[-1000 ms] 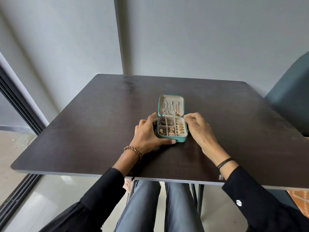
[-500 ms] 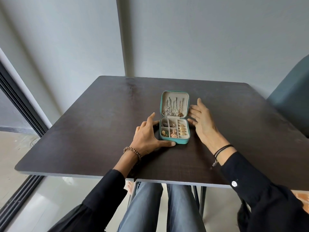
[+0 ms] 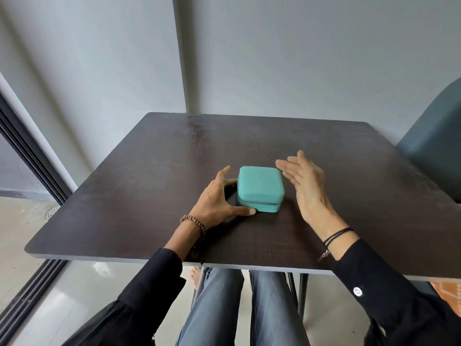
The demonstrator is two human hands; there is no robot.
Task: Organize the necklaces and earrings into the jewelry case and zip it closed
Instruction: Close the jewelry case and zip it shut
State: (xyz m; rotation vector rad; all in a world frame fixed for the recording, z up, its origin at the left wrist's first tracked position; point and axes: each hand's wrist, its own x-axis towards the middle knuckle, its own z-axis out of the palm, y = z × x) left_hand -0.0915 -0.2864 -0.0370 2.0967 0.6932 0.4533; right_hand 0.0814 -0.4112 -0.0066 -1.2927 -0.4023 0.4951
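Note:
The turquoise jewelry case (image 3: 260,188) lies in the middle of the dark table (image 3: 349,216) with its lid folded down, so the necklaces and earrings inside are hidden. A thin gap shows along the seam at its front. My left hand (image 3: 219,198) holds the case at its left side, thumb against the near left corner and fingers at the far left edge. My right hand (image 3: 303,182) hovers just right of the case with straight fingers, apart from it and blurred by motion.
A teal chair (image 3: 435,143) stands at the table's right side. A grey wall runs behind the table, and a dark-framed sliding door (image 3: 27,156) is at the left. My legs in jeans are under the near table edge.
The case's lid, upright and showing jewelry before, is now folded down. My right hand went from the case's right edge up behind the lid and now sits off to the right.

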